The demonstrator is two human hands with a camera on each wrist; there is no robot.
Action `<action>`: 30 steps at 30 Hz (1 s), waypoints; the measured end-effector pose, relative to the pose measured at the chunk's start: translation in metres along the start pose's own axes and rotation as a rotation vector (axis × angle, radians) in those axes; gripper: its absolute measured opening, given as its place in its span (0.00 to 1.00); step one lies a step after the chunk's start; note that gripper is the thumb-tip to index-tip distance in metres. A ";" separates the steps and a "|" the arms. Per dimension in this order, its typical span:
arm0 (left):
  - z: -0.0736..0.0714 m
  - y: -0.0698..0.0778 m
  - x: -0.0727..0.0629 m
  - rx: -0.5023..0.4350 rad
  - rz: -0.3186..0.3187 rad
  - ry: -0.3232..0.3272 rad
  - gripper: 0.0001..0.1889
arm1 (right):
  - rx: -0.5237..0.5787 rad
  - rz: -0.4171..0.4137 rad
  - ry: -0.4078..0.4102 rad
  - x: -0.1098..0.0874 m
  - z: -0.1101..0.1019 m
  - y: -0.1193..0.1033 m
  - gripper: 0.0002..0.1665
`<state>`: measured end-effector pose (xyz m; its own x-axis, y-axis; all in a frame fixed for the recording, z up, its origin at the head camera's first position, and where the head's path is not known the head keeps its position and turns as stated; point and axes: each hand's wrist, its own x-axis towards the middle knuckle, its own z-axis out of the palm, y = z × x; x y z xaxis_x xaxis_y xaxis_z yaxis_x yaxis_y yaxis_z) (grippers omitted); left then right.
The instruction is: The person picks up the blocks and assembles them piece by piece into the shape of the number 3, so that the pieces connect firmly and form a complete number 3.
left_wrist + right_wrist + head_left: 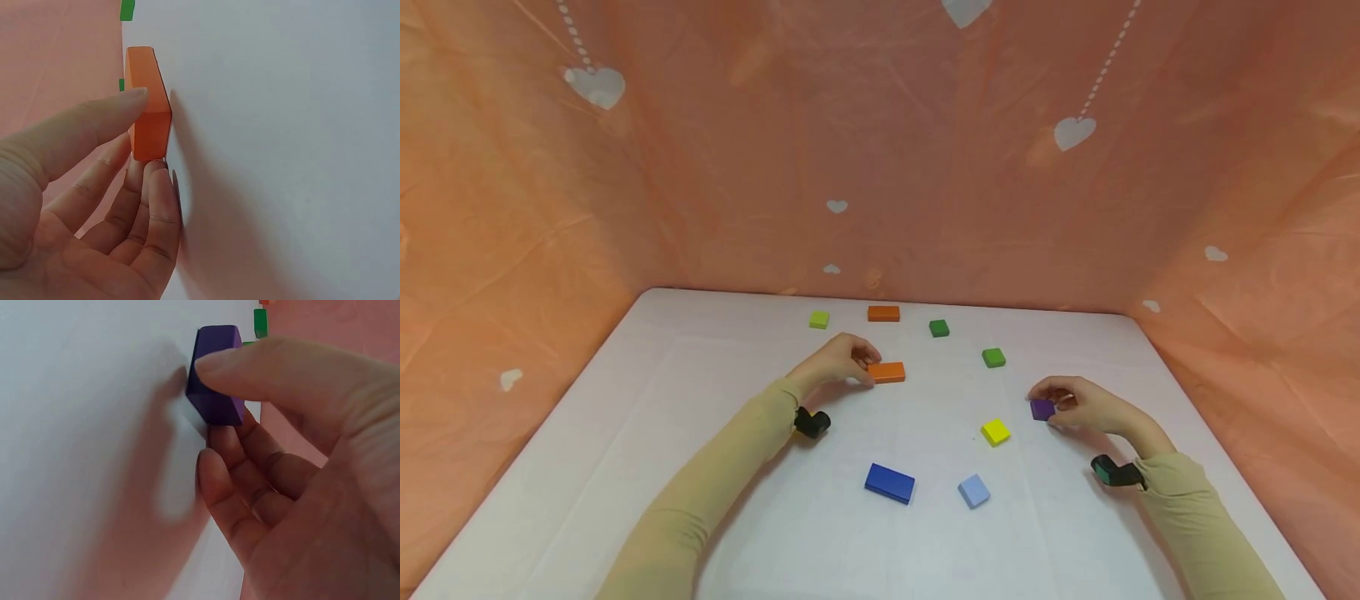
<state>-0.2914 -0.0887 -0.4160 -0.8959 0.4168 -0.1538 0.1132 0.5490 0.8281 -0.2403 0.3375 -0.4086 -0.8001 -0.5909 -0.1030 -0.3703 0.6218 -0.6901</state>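
Note:
My left hand (837, 362) pinches an orange rectangular block (887, 372) at its left end, near the middle of the white table. In the left wrist view the thumb lies on one side of the orange block (149, 103), with fingers on the far side. Over to the right, my right hand (1088, 406) pinches a small purple block (1042, 409) between thumb and fingers. The right wrist view shows the thumb across the purple block (215, 381); part of the block is hidden behind it.
Behind lie a lime block (819, 320), a darker orange block (883, 313) and green blocks (939, 328) (994, 357). Closer are a yellow block (996, 432), a blue block (890, 483) and a light blue block (974, 492). Orange cloth (887, 167) encloses the white table (820, 542).

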 end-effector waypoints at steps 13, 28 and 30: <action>0.000 0.000 0.002 0.031 -0.007 0.002 0.16 | -0.036 0.022 0.014 0.004 -0.003 -0.004 0.20; 0.003 0.002 0.001 0.062 -0.001 0.041 0.15 | -0.036 -0.084 0.045 0.028 -0.007 -0.028 0.21; 0.003 0.001 0.001 0.063 0.003 0.041 0.15 | -0.032 -0.094 0.036 0.034 -0.007 -0.032 0.21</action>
<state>-0.2910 -0.0854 -0.4168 -0.9122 0.3892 -0.1282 0.1416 0.5931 0.7926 -0.2590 0.3012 -0.3845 -0.7774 -0.6289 -0.0122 -0.4594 0.5809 -0.6720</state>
